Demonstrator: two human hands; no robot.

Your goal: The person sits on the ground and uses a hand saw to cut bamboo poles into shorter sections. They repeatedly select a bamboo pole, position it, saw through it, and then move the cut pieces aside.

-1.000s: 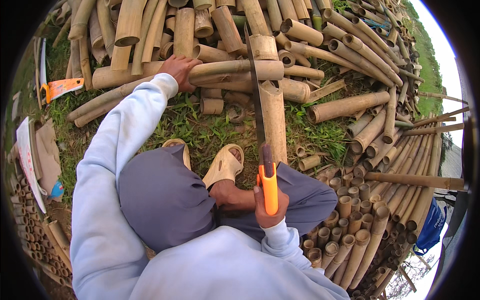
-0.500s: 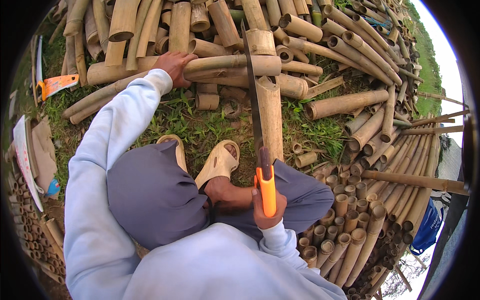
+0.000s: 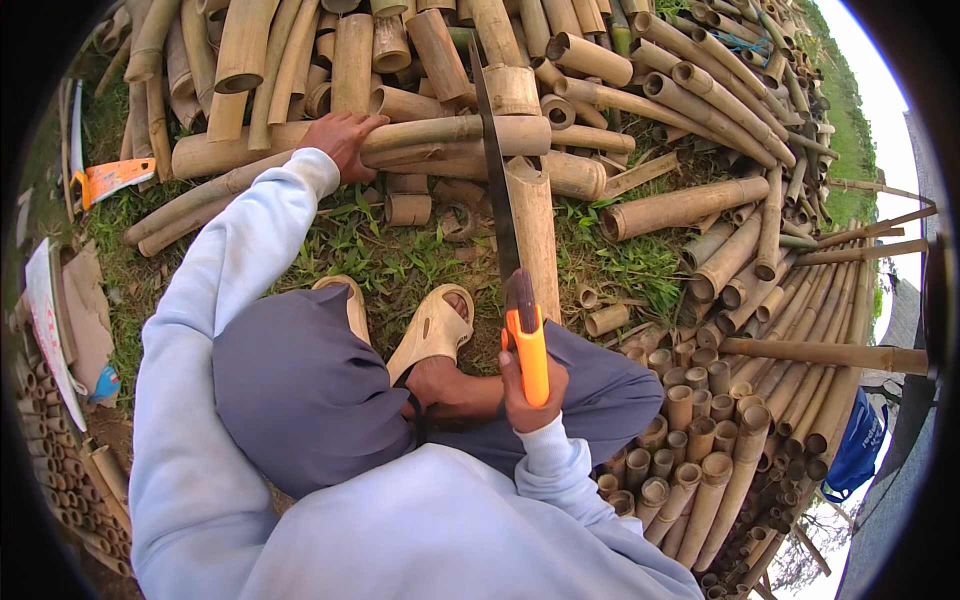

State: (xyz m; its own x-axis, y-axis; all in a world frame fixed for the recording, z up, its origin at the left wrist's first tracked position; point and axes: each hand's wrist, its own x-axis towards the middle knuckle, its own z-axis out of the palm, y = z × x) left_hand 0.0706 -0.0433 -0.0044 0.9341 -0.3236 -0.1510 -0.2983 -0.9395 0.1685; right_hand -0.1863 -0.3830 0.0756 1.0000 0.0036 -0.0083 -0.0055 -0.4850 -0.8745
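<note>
My right hand point(image 3: 531, 388) grips the orange handle of a hand saw point(image 3: 507, 205), whose long dark blade points away from me. The blade lies across a bamboo pole point(image 3: 425, 132) near its right end. My left hand point(image 3: 343, 143) is wrapped over that pole, well to the left of the blade. Under the pole's right end is a thick upright-leaning bamboo post point(image 3: 531, 235) with a slanted cut top. Whether the blade has entered the bamboo I cannot tell.
Cut bamboo pieces point(image 3: 440, 55) are heaped beyond the pole. More short bamboo tubes point(image 3: 690, 425) stand bundled at the right. A second orange-handled saw point(image 3: 118, 178) lies at the far left. My sandaled foot point(image 3: 432, 335) rests on the grass, near the post.
The saw and my right hand have moved slightly forward, away from me. My left hand stays on the bamboo pole. The whole view has shifted a little.
</note>
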